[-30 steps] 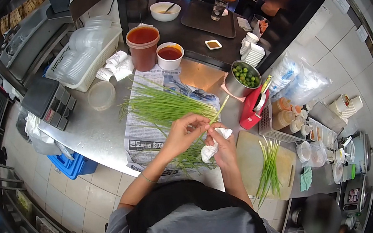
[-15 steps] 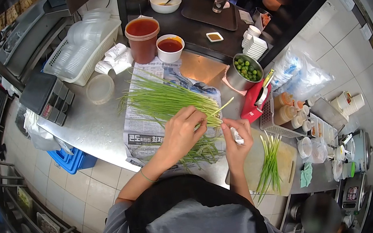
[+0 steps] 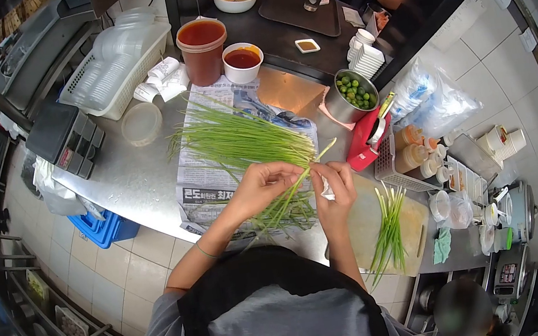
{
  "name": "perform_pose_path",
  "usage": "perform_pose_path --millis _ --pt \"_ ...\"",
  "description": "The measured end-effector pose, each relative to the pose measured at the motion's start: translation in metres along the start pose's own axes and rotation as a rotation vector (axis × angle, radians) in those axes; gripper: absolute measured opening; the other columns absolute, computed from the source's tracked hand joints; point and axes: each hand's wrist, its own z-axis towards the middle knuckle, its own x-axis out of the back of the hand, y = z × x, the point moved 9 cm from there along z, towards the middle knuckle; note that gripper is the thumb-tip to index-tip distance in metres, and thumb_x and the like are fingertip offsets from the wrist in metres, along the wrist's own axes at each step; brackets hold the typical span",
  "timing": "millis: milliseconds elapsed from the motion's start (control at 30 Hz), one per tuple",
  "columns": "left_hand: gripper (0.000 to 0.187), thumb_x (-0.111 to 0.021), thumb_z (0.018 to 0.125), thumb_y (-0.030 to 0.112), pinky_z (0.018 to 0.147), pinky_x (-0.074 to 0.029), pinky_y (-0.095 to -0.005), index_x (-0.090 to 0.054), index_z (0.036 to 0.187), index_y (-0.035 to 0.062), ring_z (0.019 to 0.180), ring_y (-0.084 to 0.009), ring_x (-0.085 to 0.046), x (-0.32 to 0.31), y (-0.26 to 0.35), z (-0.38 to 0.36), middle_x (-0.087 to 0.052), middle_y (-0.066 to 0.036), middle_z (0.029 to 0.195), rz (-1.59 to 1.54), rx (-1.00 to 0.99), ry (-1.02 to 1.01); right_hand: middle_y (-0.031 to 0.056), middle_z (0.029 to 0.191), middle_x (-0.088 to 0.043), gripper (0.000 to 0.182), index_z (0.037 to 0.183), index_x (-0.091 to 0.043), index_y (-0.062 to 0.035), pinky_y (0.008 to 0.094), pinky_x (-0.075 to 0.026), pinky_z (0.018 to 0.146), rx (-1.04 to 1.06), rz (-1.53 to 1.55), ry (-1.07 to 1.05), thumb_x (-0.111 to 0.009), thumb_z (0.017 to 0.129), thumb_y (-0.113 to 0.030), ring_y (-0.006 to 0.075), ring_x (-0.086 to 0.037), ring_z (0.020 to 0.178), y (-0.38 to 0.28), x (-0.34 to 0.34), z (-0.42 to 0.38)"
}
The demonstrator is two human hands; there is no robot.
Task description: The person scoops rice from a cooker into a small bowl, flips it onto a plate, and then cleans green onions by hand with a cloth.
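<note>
A large bunch of thin green onions (image 3: pixel 237 138) lies spread on newspaper (image 3: pixel 200 195), pale root ends toward the right. My left hand (image 3: pixel 263 188) is closed in a pinch at a green onion stalk beside the bunch. My right hand (image 3: pixel 335 187) pinches the pale end of the same stalk, close to the left fingertips, with a crumpled white tissue (image 3: pixel 327 191) tucked in its palm. Under the hands lies a looser heap of green stalks (image 3: pixel 286 215). To the right, a smaller bundle of green onions (image 3: pixel 389 230) rests on a cutting board (image 3: pixel 366 223).
Behind the newspaper stand a tub of red sauce (image 3: pixel 203 52) and a white bowl of sauce (image 3: pixel 243 63). A pot of green limes (image 3: pixel 355 92) and a red container (image 3: pixel 365 144) stand at right. A basket of plastic lids (image 3: pixel 118 100) is at left. Other people work beyond the counter.
My right hand has moved left and up toward my left fingertips. The two hands now meet at one stalk. The camera view has shifted slightly.
</note>
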Motion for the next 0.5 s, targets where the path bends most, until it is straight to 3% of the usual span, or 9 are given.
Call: perform_pose_path --millis 67,167,233,300,400,500 --pt "0.020 -0.059 0.084 0.006 0.069 -0.046 -0.0208 -0.060 0.103 -0.0019 0.077 -0.0069 -0.058 0.001 0.000 -0.001 -0.064 -0.003 0.089 0.031 -0.021 0.017 0.0086 0.081 -0.053 0.019 0.090 -0.062 -0.0011 0.0278 -0.044 0.064 0.038 -0.010 -0.009 -0.065 0.072 0.005 0.0177 -0.054 0.075 0.000 -0.001 -0.002" --pt "0.019 -0.059 0.084 0.005 0.067 -0.046 -0.0204 -0.060 0.101 -0.0009 0.077 -0.0051 -0.057 0.006 0.003 -0.002 -0.064 -0.001 0.086 0.073 -0.080 0.101 0.0064 0.085 -0.055 0.016 0.088 -0.059 -0.0004 0.0252 -0.043 0.069 -0.331 0.468 0.240 -0.066 0.074 0.001 0.0135 -0.053 0.081 0.033 0.003 -0.022" --pt "0.018 -0.059 0.083 0.004 0.066 -0.046 -0.0203 -0.059 0.101 -0.0006 0.077 -0.0049 -0.056 0.004 0.003 -0.003 -0.063 -0.002 0.085 0.086 -0.077 0.136 0.0049 0.088 -0.055 0.015 0.087 -0.057 -0.0008 0.0221 -0.041 0.072 -0.510 0.489 0.084 -0.066 0.077 -0.005 0.0100 -0.050 0.085 0.057 -0.009 -0.033" --pt "0.019 -0.059 0.082 0.002 0.065 -0.046 -0.0208 -0.057 0.101 -0.0006 0.075 -0.0057 -0.057 0.002 0.006 -0.004 -0.064 -0.003 0.084 0.146 -0.086 0.135 0.0000 0.073 -0.054 0.017 0.091 -0.055 -0.0012 0.0162 -0.031 0.045 -0.532 0.592 -0.060 -0.065 0.077 -0.003 0.0029 -0.043 0.055 0.067 -0.029 -0.042" --pt "0.020 -0.059 0.081 0.001 0.060 -0.047 -0.0217 -0.057 0.101 -0.0001 0.069 -0.0069 -0.058 0.003 0.007 -0.005 -0.064 -0.003 0.078 0.229 -0.159 0.151 -0.0028 0.064 -0.052 0.013 0.087 -0.058 -0.0015 0.0167 -0.030 0.045 -0.764 0.727 -0.146 -0.066 0.077 -0.006 0.0031 -0.042 0.053 0.073 -0.042 -0.056" --pt "0.023 -0.058 0.081 0.001 0.058 -0.048 -0.0223 -0.055 0.104 -0.0005 0.066 -0.0088 -0.059 0.004 0.008 -0.009 -0.063 -0.004 0.076 0.230 -0.160 0.175 -0.0027 0.063 -0.054 0.011 0.085 -0.060 -0.0017 0.0172 -0.030 0.045 -0.754 0.624 -0.181 -0.065 0.079 -0.009 0.0025 -0.041 0.051 0.073 -0.038 -0.052"
